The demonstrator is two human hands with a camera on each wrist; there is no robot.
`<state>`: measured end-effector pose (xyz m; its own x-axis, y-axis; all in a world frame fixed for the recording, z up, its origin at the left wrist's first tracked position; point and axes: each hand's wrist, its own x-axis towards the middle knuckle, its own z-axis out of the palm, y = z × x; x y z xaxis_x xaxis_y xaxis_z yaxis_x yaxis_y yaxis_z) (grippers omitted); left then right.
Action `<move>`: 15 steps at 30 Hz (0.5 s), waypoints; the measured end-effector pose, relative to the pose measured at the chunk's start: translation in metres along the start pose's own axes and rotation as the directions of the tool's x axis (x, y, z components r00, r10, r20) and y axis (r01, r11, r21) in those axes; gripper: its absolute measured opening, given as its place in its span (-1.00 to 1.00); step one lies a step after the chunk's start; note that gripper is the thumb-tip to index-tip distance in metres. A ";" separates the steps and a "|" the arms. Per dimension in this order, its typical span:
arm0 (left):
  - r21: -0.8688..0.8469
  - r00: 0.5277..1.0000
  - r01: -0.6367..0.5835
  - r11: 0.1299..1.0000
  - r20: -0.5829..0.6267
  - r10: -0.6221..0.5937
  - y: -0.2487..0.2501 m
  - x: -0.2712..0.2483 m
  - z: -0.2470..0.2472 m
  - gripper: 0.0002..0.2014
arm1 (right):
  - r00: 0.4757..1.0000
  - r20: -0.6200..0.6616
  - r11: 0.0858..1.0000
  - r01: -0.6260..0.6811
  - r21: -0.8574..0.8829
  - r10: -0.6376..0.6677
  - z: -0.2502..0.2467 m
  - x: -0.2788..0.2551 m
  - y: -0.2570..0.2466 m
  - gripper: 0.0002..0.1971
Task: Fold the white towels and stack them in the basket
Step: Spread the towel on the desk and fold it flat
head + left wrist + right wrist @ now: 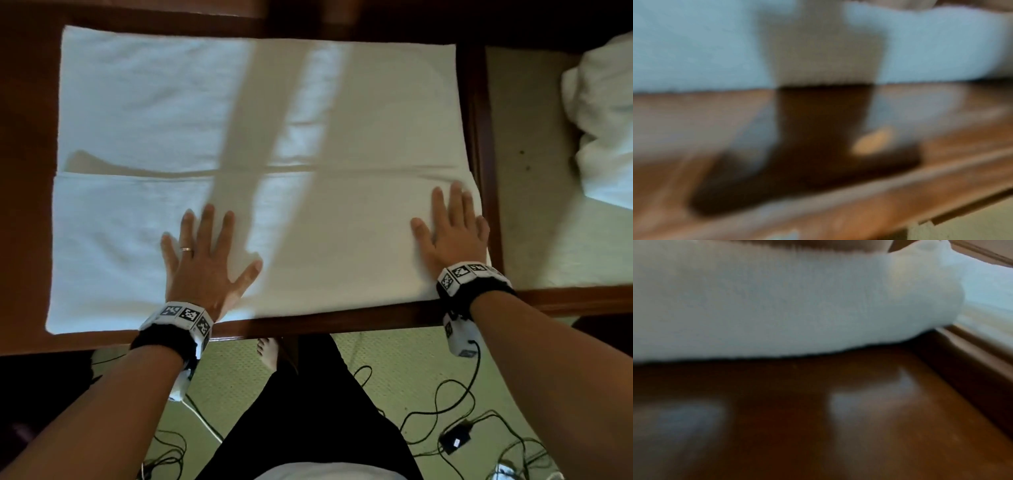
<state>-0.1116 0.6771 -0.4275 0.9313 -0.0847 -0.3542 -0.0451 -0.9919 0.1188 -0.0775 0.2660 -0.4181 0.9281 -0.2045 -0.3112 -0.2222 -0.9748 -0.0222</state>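
We see both hands flat, fingers spread — left hand (202, 260) and right hand (448, 233) pressing the folded near half of the white towel (260, 137), spread on the worktop (27, 137).

We see bare forearms, each wrist wrapped in a black band topped with white blocks printed in black square codes. The left hand (202, 260) wears a thin gold ring (187, 249). Black trousers (308, 404) cover the legs; one foot (268, 353) is bare.
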 end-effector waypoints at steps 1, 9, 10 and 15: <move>-0.020 1.000 0.009 1.000 -0.008 -0.009 0.002 0.001 -0.002 -0.08 | 1.000 -0.015 1.000 -0.006 -0.009 0.006 -0.002 0.001 -0.005 -0.24; 0.149 0.939 -0.341 0.928 0.113 0.326 -0.006 0.005 -0.015 -0.17 | 0.933 0.061 0.934 0.357 -0.004 -0.356 0.005 -0.028 -0.101 -0.28; 0.151 0.939 -0.335 0.930 0.141 0.315 -0.017 0.006 -0.017 -0.17 | 0.941 0.062 0.943 0.333 0.002 -0.332 0.005 -0.028 -0.103 -0.28; 0.109 0.996 -0.011 0.994 0.092 0.001 -0.093 0.005 -0.036 -0.17 | 0.940 0.146 0.950 0.313 -0.006 -0.309 -0.009 -0.022 -0.107 -0.25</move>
<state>-0.0896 0.7724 -0.4068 0.8939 -0.0939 -0.4383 -0.0941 -0.9953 0.0213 -0.0712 0.3737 -0.4001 0.8971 0.1222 -0.4246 0.0816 -0.9903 -0.1127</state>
